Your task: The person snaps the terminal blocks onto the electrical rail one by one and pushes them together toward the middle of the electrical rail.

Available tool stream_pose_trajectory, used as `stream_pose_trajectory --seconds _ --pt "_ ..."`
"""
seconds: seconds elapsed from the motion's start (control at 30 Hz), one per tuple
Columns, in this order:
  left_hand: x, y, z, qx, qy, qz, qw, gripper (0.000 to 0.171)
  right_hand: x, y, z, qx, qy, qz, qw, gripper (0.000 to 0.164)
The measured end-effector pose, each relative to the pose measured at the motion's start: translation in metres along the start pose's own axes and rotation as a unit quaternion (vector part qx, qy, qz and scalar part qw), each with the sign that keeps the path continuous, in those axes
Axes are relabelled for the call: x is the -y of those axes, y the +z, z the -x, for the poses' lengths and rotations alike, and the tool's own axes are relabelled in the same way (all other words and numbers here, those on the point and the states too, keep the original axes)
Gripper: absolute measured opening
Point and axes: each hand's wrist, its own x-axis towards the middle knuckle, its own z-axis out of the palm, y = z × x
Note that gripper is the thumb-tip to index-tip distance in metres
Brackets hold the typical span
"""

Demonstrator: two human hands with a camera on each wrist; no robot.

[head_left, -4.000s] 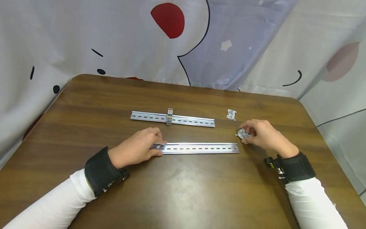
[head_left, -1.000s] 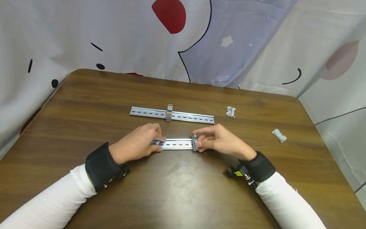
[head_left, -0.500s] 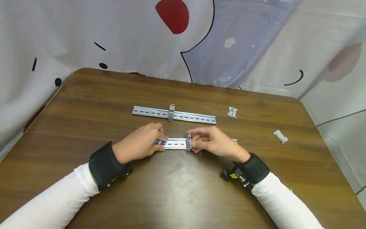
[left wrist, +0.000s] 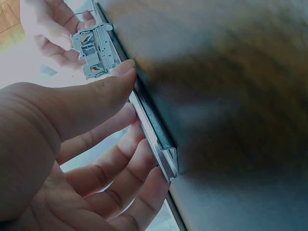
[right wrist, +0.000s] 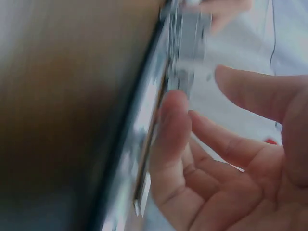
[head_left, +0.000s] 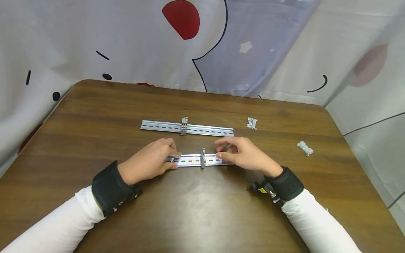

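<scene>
My left hand (head_left: 150,160) grips the left end of the nearer slotted metal DIN rail (head_left: 190,161), thumb on its front edge and fingers along the back. A slim grey terminal block (head_left: 203,158) stands upright across this rail, near its middle. In the left wrist view the block (left wrist: 96,50) shows its stepped side with orange parts. Just right of it, my right hand (head_left: 242,153) hovers over the rail with loosely bent fingers, apart from the block and holding nothing. The rail's right part is hidden behind that hand.
Behind lies a second DIN rail (head_left: 158,125), with a small group of terminal blocks (head_left: 184,125) across its middle. One loose terminal block (head_left: 251,123) lies flat at back right, another loose block (head_left: 305,148) farther right. A printed curtain (head_left: 126,42) hangs beyond the wooden table (head_left: 202,211).
My right hand picked up a terminal block at the right, brought it to the nearer rail, slid it left along it, then let go and drew back slightly right. The left hand kept its grip.
</scene>
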Motion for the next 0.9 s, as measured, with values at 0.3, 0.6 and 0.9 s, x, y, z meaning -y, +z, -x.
stream_pose_trajectory --seconds 0.3,0.6,0.9 --pt "0.000 0.000 0.000 0.000 0.000 0.008 1.0000 0.035 -0.040 -0.062 0.026 -0.035 0.090 0.166 0.981 0.038" --pt "0.001 0.000 0.000 -0.003 0.001 0.005 1.0000 0.034 -0.089 -0.123 0.058 -0.056 0.202 0.193 0.958 0.048" --pt "0.000 0.000 0.000 -0.001 -0.002 0.006 1.0000 0.034 -0.118 -0.151 0.086 -0.050 0.267 0.191 0.943 0.059"
